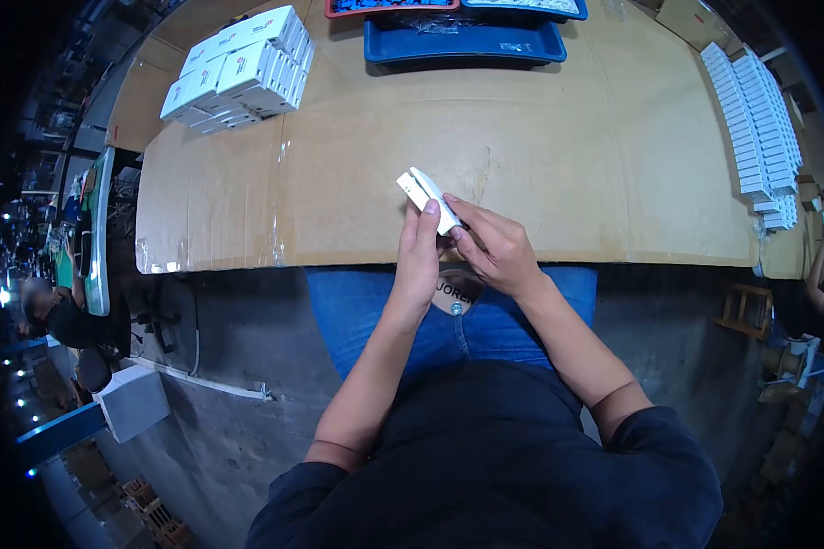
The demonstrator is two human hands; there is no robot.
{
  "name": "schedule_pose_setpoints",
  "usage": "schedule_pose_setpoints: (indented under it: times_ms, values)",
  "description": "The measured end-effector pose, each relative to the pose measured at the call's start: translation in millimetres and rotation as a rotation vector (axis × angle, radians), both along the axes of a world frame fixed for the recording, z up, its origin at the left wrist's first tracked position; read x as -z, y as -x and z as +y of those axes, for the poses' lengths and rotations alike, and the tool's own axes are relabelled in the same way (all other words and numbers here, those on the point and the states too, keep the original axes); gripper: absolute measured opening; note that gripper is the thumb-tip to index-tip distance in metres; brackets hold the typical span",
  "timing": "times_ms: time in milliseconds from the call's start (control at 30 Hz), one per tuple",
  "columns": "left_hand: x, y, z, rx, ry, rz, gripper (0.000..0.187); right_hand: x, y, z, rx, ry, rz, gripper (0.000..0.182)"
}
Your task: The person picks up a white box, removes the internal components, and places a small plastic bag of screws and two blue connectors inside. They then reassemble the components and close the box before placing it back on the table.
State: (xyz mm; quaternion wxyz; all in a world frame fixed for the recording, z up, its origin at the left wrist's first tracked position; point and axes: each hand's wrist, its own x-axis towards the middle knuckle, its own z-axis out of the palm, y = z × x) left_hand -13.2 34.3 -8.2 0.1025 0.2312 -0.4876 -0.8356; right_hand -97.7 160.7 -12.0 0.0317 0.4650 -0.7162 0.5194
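Note:
A small white box (428, 199) is held between my two hands, just above the front edge of the cardboard-covered table (375, 137). It tilts up to the left, and a flap or second white piece stands slightly apart along its upper side. My left hand (418, 252) grips its lower left side, with the thumb on top. The fingers of my right hand (493, 242) are pinched on its lower right end. Whatever is inside the box is hidden.
Stacked white boxes (247, 69) stand at the back left, with tall rows of white boxes (751, 123) at the right. An empty-looking blue tray (467, 46) lies at the back, beside a red tray (389, 7) of blue pieces. Another person (73, 306) is at the far left.

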Motion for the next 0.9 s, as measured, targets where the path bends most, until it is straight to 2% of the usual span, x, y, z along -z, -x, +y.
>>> schedule_pose_setpoints:
  times_ms: [167,367,600,667,700,767,800,900]
  values:
    - [-3,1,3,-0.003,0.051,-0.026,0.041,5,-5,0,0.024,-0.038,0.010,0.034]
    - [5,-2,0,-0.017,0.091,-0.043,0.041,5,-8,-2,0.025,-0.064,0.099,0.034]
    - [11,-1,1,-0.069,0.106,-0.064,0.046,5,-9,-3,0.025,-0.071,0.074,0.034]
    - [5,-1,-4,-0.064,0.012,-0.092,0.050,-2,-10,-6,0.021,-0.066,-0.106,0.030]
    - [-1,0,-8,-0.064,0.012,-0.093,0.050,-4,-9,-5,0.021,-0.066,-0.107,0.030]
    - [-12,0,-18,0.011,-0.029,-0.181,0.055,-5,-7,-4,-0.014,-0.014,-0.461,0.027]
    - [-9,3,-22,0.005,-0.004,-0.215,0.059,-3,-4,-3,-0.014,-0.014,-0.463,0.027]
    - [-9,0,-30,0.091,-0.044,-0.226,0.057,-3,1,-1,-0.038,-0.055,-0.569,0.027]
